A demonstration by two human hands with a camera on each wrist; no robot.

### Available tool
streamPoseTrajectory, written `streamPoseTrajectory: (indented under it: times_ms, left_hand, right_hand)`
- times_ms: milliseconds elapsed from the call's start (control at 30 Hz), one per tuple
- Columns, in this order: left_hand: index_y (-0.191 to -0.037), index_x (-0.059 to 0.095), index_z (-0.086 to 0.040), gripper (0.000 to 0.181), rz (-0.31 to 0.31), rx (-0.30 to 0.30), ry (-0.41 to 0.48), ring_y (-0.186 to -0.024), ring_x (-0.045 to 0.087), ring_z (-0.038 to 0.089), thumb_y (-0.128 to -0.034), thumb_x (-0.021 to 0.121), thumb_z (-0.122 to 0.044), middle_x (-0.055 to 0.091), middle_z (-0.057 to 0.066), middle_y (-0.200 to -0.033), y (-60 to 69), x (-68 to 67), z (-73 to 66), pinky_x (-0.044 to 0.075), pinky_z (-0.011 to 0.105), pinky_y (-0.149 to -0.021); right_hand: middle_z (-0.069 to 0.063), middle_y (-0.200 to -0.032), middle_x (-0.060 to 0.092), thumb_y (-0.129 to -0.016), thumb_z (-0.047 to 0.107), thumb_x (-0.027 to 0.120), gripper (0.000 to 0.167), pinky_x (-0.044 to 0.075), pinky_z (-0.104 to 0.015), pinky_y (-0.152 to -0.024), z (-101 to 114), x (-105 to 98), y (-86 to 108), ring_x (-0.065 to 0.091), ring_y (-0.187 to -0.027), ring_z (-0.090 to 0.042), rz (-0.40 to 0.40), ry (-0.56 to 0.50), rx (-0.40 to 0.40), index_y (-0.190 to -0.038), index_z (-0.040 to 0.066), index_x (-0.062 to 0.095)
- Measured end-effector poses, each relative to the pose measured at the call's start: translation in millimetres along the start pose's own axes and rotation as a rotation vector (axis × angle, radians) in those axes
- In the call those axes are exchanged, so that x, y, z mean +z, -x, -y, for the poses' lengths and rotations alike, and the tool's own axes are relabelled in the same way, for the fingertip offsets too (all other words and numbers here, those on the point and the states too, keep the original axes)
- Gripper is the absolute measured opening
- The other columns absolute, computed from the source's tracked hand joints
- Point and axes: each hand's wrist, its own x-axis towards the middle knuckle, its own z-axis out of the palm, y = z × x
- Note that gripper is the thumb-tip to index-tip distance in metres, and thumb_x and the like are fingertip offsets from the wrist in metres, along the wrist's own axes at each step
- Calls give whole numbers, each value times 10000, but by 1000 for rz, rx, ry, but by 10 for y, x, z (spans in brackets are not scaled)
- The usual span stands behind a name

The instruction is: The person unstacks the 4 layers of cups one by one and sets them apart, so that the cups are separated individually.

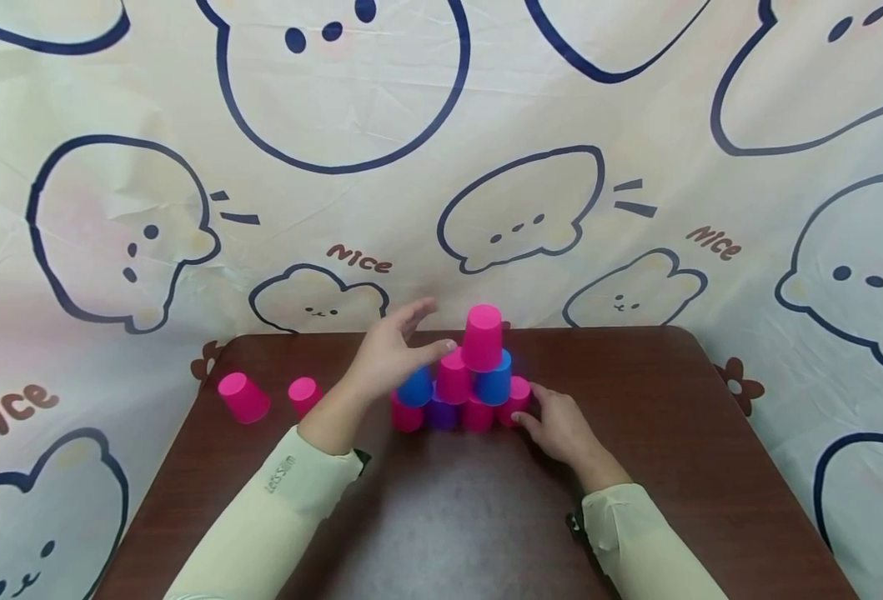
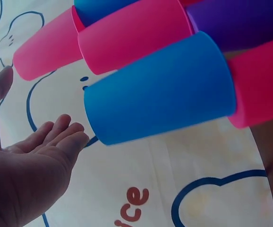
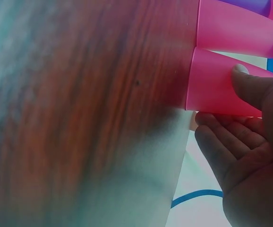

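A stack of upturned plastic cups stands on the table. Its bottom row has pink cups and a purple cup; above sit a blue cup, a pink cup and another blue cup. One pink cup tops the right side. My left hand hovers at the upper left of the stack, fingers spread and holding nothing, its thumb near the top cup. The right hand holds the bottom row's rightmost pink cup between thumb and fingers; part of that cup is hidden behind the thumb.
Two loose pink cups stand on the left of the table, one farther out and one partly behind the left forearm. A cartoon-printed cloth hangs behind the brown table.
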Motion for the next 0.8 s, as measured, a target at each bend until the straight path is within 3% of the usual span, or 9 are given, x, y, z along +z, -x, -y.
streamPoseTrajectory:
  times_ms: [367, 800]
  left_hand:
    - [-1524, 509, -264, 766, 28, 48, 12, -1436, 485, 256, -851, 858, -379, 555, -63, -1504, -67, 167, -73, 492, 487, -1088]
    - [-1506, 529, -296, 771, 15, 55, -4, -1369, 552, 233, -825, 883, -370, 574, -111, -1465, -90, 302, -160, 545, 432, -1024]
  right_hand:
    - [-140, -1368, 659, -944, 322, 784, 666, 517, -550, -1038, -4, 3, -1, 634, -1255, -354, -9, -4, -16, -1503, 74, 520]
    - [-120, -1337, 677, -939, 327, 790, 651, 535, -530, -1020, -26, 17, -4, 656, -1222, -334, -13, -9, -29, -1486, 84, 537]
